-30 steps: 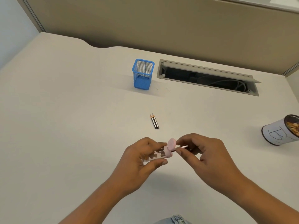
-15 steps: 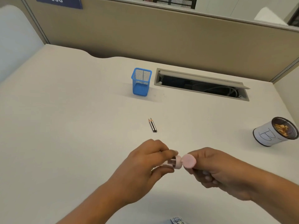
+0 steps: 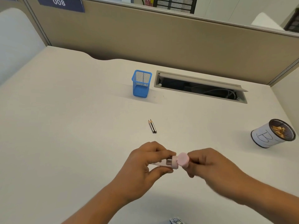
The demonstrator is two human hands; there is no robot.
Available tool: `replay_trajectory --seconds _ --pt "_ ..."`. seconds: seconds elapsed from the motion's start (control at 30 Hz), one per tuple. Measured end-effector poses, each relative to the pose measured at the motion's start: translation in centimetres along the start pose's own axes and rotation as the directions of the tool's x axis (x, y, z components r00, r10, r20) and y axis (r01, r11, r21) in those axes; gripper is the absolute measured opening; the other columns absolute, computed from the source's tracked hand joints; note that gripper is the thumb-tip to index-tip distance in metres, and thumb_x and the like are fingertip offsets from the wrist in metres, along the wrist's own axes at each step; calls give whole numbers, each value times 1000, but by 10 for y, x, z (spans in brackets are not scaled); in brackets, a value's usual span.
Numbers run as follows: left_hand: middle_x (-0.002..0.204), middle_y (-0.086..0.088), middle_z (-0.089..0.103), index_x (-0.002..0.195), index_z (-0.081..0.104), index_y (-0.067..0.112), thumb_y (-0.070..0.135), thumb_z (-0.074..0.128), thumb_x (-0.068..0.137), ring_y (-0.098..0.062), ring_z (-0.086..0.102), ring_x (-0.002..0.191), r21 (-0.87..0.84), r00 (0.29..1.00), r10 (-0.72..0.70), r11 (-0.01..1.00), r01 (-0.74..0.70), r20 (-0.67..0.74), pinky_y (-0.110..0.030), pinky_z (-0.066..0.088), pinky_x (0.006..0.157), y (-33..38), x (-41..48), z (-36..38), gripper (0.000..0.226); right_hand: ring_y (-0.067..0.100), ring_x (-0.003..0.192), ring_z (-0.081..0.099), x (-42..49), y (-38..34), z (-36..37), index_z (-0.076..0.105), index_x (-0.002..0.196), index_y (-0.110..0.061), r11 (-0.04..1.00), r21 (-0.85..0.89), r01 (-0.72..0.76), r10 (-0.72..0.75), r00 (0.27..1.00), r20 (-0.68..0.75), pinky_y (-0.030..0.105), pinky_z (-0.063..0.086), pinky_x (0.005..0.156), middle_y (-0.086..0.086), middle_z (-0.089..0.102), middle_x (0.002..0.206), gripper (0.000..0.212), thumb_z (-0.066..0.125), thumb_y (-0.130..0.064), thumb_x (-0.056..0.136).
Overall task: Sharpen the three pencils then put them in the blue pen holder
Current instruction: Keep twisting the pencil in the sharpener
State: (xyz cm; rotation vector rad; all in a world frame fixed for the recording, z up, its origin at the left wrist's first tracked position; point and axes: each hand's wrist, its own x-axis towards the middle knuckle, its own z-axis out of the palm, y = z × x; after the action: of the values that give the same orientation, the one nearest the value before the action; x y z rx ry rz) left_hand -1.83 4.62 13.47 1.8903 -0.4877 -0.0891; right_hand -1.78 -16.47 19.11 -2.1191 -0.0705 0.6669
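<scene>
Two short sharpened pencils (image 3: 152, 126) lie side by side on the white desk, tips pointing away from me. The blue mesh pen holder (image 3: 141, 84) stands upright behind them with nothing showing inside. My left hand (image 3: 145, 168) grips a small sharpener (image 3: 169, 162) with a clear body and a pink end. Its round pink lid (image 3: 183, 159) hangs at that end, pinched by the fingertips of my right hand (image 3: 210, 167). No third pencil is in sight; my right hand's closed fingers may hide it.
A black mesh cup (image 3: 268, 136) wrapped in white paper marked "B" holds pencil shavings at the right. An open cable slot (image 3: 200, 88) lies behind and right of the pen holder. A beige partition (image 3: 161, 39) closes off the back of the desk.
A second ago my right hand held a pencil in the sharpener with the lid flipped up. The pencil is now out of sight and my right fingers are on the lid.
</scene>
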Motion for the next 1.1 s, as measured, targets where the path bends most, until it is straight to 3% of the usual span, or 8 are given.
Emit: replay_trajectory --seconds 0.07,0.13,0.27,0.37,0.47,0.67,0.8,1.1 --pt "99 16 62 112 73 28 21 73 84 -12 62 94 18 1000 11 1000 -11 -5 -27 51 76 -5 -2 2 28 12 46 17 6 1 -1 50 56 -17 798 439 -413 349 910 224 19 17 40 -2 21 57 39 59 -22 93" --pt "100 17 61 113 72 28 22 73 84 -10 60 96 39 1000 17 999 -18 7 -26 50 78 -9 -3 4 29 12 47 17 8 1 -3 52 60 -15 755 442 -484 389 874 292 19 17 40 -2 20 58 33 62 -26 90" --pt "100 17 61 113 72 29 23 73 85 -10 60 96 63 1000 1 998 -1 6 -25 50 78 -8 2 3 29 7 50 32 5 3 0 61 70 -27 994 -98 -39 40 999 7 20 28 48 -12 41 55 44 52 -68 87" --pt "96 14 62 110 73 31 20 75 85 -9 61 90 0 999 -34 999 34 -18 -19 49 74 -6 4 0 28 9 62 44 3 12 -2 61 89 -33 607 -729 316 -504 862 -46 25 38 50 -14 51 69 23 43 -45 98" --pt "94 14 62 109 73 32 23 75 84 -8 60 87 -29 999 -39 999 38 -20 -10 42 74 -2 4 2 27 21 59 44 4 13 -5 69 87 -12 409 -825 390 -638 769 47 29 31 47 -2 55 68 25 49 -26 94" --pt "104 19 62 114 70 29 24 71 86 -8 58 95 159 988 127 981 -112 -91 -23 45 81 -15 1 16 28 9 50 30 8 8 -2 58 63 -22 987 -159 28 -34 999 -36 18 26 46 -9 40 53 42 51 -46 97" --pt "106 21 66 113 70 32 33 72 86 -5 53 96 280 974 216 941 -188 -73 -29 35 84 -35 -2 25 27 11 47 21 19 10 -10 55 61 -19 794 314 -521 399 835 379 18 19 39 -4 29 53 34 54 -15 94" --pt "106 29 66 113 66 43 52 63 85 -6 50 99 230 997 13 973 5 -78 -31 28 89 -52 -5 34 30 13 44 37 27 15 -7 62 60 -21 961 -81 -266 278 929 244 21 30 45 -6 48 47 42 54 -43 95"
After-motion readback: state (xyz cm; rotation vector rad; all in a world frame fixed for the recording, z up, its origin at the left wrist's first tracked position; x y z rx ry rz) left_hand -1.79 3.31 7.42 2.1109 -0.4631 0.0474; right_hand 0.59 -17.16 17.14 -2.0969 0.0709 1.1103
